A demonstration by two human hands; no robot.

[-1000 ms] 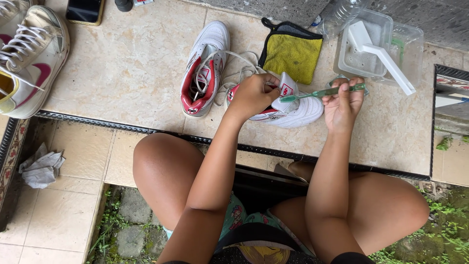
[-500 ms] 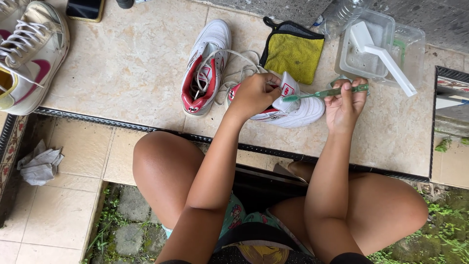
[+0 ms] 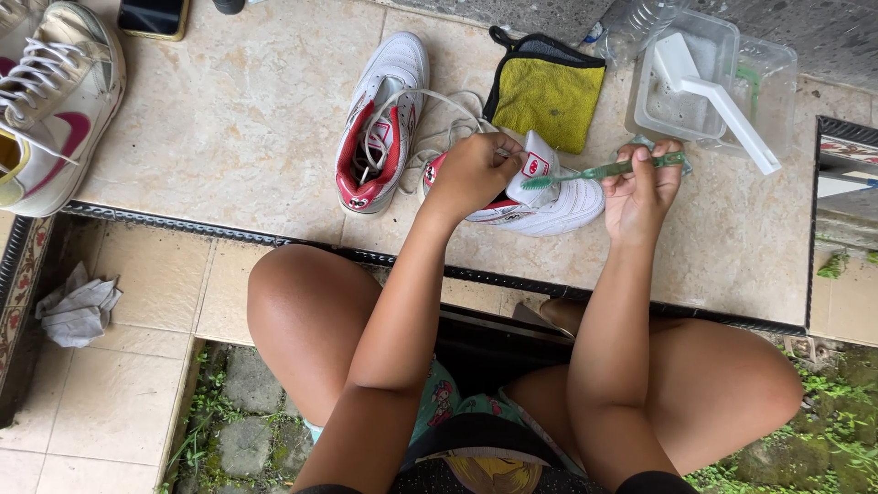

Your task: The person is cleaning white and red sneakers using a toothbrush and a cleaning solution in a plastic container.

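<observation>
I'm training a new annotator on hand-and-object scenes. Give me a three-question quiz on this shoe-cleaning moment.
1. True or false: the left hand rests on the white sneaker being brushed.
2. What does the right hand hold? A) green toothbrush B) yellow cloth C) phone
3. Fill in: the white scoop lies across the clear plastic ____.

Key: 1 true; 2 A; 3 container.

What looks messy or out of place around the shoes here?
A crumpled grey rag lies on the lower step, away from the rest. The other white and red shoe lies unlaced, its laces trailing loose over the tile. Nothing looks spilled or broken.
</observation>
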